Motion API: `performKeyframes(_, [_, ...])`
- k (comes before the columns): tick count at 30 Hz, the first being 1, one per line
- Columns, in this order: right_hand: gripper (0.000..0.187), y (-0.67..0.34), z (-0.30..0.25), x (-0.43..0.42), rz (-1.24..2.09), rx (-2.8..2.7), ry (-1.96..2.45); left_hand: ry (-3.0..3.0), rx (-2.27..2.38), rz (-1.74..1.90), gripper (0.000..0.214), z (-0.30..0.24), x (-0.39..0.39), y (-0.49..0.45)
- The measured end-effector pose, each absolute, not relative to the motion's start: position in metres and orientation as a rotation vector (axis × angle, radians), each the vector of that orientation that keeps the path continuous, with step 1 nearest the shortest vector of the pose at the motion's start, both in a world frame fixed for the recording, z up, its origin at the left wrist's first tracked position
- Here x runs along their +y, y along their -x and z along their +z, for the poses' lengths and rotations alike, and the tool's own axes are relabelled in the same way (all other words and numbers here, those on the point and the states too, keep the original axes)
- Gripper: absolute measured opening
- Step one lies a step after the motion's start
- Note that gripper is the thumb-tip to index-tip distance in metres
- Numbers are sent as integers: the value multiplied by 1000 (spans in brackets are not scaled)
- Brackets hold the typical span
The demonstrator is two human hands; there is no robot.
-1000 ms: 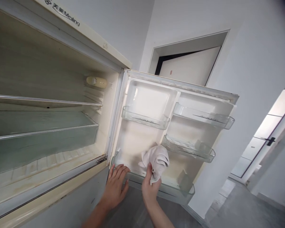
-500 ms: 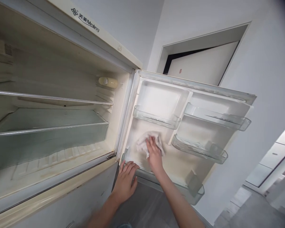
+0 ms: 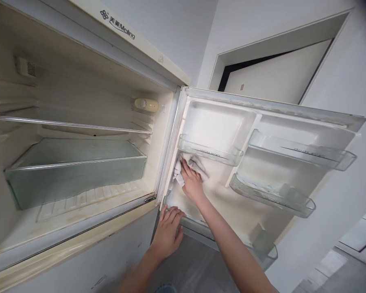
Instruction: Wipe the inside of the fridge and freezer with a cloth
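My right hand (image 3: 191, 183) presses a crumpled white cloth (image 3: 180, 171) flat against the inner panel of the open fridge door (image 3: 232, 195), just under the upper left door bin (image 3: 209, 152). My left hand (image 3: 168, 232) grips the near end of the bottom door bin (image 3: 201, 230), fingers curled over its rim. The cloth shows mostly to the left of and above my fingers.
The fridge compartment (image 3: 79, 154) stands open on the left with glass shelves and a clear drawer (image 3: 76, 173). Two more door bins (image 3: 301, 152) (image 3: 271, 195) hang on the right half. A white wall and a doorway (image 3: 277, 77) lie behind the door.
My right hand has carried the cloth up and left across the door panel, from near the bottom bin to just under the upper left bin. My left hand has stayed on the bottom bin.
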State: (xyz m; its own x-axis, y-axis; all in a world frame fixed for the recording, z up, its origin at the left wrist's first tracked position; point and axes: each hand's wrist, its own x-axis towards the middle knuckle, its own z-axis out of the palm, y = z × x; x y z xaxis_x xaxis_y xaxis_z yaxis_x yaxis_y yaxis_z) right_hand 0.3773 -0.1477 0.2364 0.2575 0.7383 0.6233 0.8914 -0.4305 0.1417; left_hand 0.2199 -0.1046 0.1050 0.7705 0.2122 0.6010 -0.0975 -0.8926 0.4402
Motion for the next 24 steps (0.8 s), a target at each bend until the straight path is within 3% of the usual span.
performKeyframes(6, [82, -378, 218, -161, -612, -1718, 2183, -2536, 101, 946, 37, 103, -106, -223])
performKeyframes(10, [58, -376, 247, -139, -489, -1505, 1785, -2502, 111, 963, 35, 105, -109, -221])
performKeyframes(14, [57, -367, 248, -111, -299, -1296, 1542, -2507, 96, 947, 36, 108, -108, -219])
performKeyframes(24, [58, -364, 179, -146, -140, -1494, 1827, -2483, 163, 1035, 37, 101, -108, -227])
